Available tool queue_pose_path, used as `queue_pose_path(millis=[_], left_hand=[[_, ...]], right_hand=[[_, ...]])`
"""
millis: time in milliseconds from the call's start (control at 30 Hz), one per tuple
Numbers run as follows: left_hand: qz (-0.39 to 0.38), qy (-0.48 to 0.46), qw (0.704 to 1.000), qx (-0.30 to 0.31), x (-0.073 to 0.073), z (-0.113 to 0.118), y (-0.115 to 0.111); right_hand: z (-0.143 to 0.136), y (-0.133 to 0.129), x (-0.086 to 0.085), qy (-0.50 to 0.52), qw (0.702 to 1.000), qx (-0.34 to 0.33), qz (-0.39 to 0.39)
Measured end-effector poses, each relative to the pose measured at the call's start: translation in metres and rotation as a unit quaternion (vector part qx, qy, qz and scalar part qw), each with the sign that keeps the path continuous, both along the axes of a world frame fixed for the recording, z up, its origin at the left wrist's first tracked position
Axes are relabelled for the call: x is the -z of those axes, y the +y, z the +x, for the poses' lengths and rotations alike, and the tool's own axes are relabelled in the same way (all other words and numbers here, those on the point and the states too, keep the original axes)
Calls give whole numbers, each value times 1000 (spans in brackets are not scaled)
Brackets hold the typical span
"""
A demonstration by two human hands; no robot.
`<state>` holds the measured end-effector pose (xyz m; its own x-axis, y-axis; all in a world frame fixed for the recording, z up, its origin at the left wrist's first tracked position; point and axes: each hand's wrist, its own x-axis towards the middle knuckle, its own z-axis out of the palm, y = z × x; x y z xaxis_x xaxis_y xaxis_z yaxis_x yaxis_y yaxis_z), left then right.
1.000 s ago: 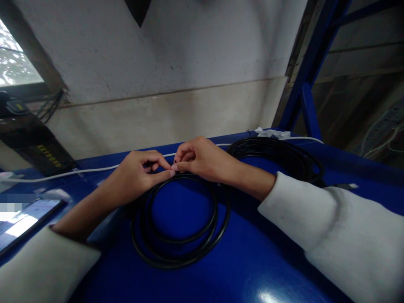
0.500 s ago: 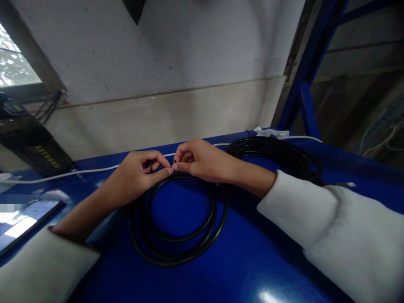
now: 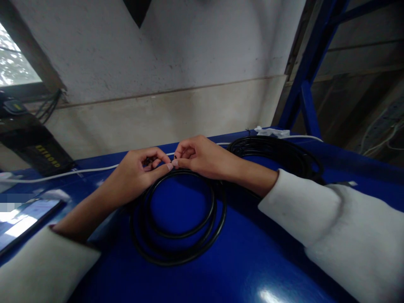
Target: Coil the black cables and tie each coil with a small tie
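Note:
A loosely wound black cable coil (image 3: 176, 264) lies on the blue tabletop, made of several loops. My left hand (image 3: 139, 170) is at its far side, thumb and forefinger pinched together. Something small and dark shows inside its curled fingers, too unclear to name. My right hand (image 3: 202, 158) meets it from the right, also pinching, its fingertips against the left ones just above the top of the coil. A tiny dark bit shows at the right fingertips; whatever the two pinches hold is mostly hidden.
A larger black cable coil (image 3: 271, 143) lies behind my right forearm, near crumpled white plastic (image 3: 271, 132). A white cord (image 3: 91, 170) runs along the table's back edge. At left are a phone (image 3: 28, 221) and a black box with yellow lettering (image 3: 38, 151). A blue frame post (image 3: 307, 80) rises at right.
Both hands stay pinched together at the coil's far side. My right hand has risen slightly, and the inner loop of the coil has shifted up a little.

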<state>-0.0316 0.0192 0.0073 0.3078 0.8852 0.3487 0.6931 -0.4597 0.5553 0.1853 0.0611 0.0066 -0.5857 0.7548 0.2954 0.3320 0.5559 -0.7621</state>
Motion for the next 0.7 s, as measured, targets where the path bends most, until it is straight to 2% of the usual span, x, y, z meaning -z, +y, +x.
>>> queue_pose_path(millis=[367,700], left_hand=[[-49,-43,998,-13,0,0,1],[-92,-91,992,1,9,-2,8]], right_hand=[[1,-5,-6,0,1000,-1,0],[1,1,1,57,998,-32,-16]])
